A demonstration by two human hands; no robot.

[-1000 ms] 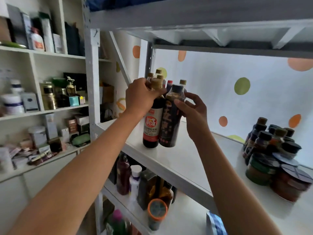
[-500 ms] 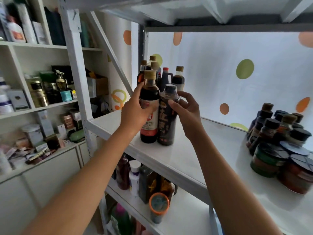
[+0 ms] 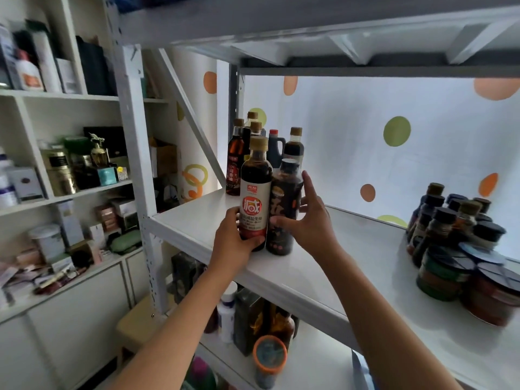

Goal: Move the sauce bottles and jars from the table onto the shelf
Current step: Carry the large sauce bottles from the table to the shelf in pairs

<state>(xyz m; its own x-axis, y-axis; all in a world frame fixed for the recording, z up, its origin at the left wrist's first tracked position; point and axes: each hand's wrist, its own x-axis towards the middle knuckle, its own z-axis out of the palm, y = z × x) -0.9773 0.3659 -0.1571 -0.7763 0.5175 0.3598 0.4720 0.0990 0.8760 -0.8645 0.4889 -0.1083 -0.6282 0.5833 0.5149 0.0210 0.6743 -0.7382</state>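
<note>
Two dark sauce bottles stand side by side on the white shelf [image 3: 323, 266]. The left one is a tan-capped bottle with a white and red label [image 3: 254, 192]; my left hand [image 3: 235, 240] grips its lower part. The right one is a black-wrapped bottle with a dark cap [image 3: 285, 204]; my right hand [image 3: 312, 220] curls round its lower body, thumb in front, fingers behind. Behind them stand several more dark bottles [image 3: 270, 147] at the shelf's back left.
A cluster of small dark bottles [image 3: 450, 220] and lidded jars [image 3: 478, 280] fills the shelf's right end. The lower shelf holds bottles and an orange-rimmed jar [image 3: 269, 356]. A slanted metal brace [image 3: 194, 119] crosses at left. Cluttered white cabinets [image 3: 56, 192] stand far left.
Both hands slid down from the bottles' necks and shoulders to their lower bodies. The two bottles stand on the shelf, a little nearer the back group.
</note>
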